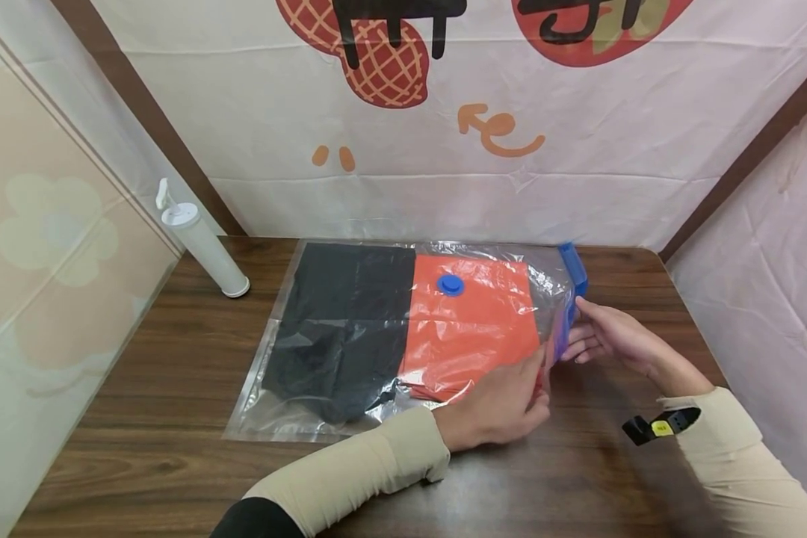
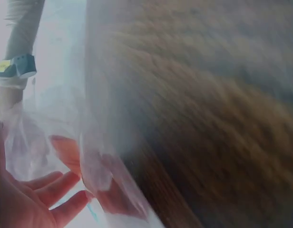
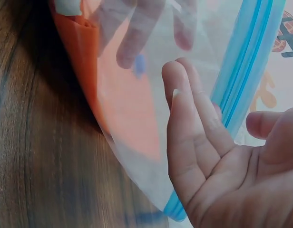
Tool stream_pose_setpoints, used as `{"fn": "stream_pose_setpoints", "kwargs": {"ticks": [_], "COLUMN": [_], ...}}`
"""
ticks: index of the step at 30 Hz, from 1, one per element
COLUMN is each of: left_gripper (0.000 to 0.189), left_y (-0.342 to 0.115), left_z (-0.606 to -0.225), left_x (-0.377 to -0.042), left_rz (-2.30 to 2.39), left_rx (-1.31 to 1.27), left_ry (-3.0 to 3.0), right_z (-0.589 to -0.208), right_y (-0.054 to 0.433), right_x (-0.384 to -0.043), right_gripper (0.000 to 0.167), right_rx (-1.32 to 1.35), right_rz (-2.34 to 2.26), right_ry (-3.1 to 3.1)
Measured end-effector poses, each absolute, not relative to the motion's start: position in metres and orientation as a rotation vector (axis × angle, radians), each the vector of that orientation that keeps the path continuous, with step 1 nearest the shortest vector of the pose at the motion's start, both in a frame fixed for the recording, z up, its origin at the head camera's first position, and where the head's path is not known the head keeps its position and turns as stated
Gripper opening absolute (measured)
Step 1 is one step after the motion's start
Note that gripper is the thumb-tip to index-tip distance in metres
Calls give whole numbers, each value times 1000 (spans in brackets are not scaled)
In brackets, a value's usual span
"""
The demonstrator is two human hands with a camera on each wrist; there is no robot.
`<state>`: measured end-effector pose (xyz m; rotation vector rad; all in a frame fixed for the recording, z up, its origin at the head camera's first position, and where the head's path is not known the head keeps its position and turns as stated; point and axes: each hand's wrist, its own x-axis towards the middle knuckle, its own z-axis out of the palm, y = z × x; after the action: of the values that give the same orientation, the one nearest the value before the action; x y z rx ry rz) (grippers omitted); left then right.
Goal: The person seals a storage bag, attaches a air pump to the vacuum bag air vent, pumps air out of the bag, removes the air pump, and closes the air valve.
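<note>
A clear zip storage bag (image 1: 258, 411) lies on the wooden table, with a round blue valve (image 1: 450, 285) on top. Inside it are folded black cloth (image 1: 346, 321) and folded orange cloth (image 1: 474, 329). The bag's right end, edged by a blue zip strip (image 1: 574, 270), is raised at its near side. My left hand (image 1: 501, 400) is at the near right corner, fingertips against the film; in the right wrist view its fingers show through the plastic. Extended fingers of my right hand (image 3: 203, 142) lie along the film beside the zip, with the thumb apart from them.
A white pump cylinder (image 1: 205, 250) with a handle on top stands at the back left of the table (image 1: 141, 388). Printed fabric walls (image 1: 444, 194) enclose the table at the back and sides.
</note>
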<state>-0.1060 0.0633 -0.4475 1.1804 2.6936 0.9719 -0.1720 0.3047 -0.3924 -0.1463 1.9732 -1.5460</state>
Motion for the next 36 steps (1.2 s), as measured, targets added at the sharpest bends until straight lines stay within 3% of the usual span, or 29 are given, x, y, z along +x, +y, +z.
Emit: {"fn": "stream_pose_setpoints", "kwargs": {"ticks": [2, 8, 12, 15, 23, 29, 36], "left_gripper": [73, 47, 48, 55, 49, 49, 49], "left_y": [63, 58, 53, 47, 31, 24, 21], "left_z": [-447, -442, -439, -438, -432, -430, -430], "left_x": [-105, -107, -106, -107, -116, -121, -124], "left_rz": [1042, 1235, 1344, 1400, 1461, 1512, 1515], "left_rx": [1136, 1072, 961, 882, 757, 744, 764], "left_ry": [2677, 2599, 2505, 2465, 2409, 2328, 2245], "right_z": [-393, -395, -395, -394, -385, -376, -373], "right_y": [304, 301, 300, 298, 288, 278, 275], "right_x": [-173, -175, -175, -174, -174, -189, -208], "right_gripper": [57, 54, 50, 40, 8, 29, 49], "right_rx": [-187, -282, -330, -351, -483, -711, -901], "right_rz": [-1555, -1590, -1602, -1632, -1942, -1690, -1298], "right_ry": [1962, 1912, 1936, 1998, 2224, 2633, 2568]}}
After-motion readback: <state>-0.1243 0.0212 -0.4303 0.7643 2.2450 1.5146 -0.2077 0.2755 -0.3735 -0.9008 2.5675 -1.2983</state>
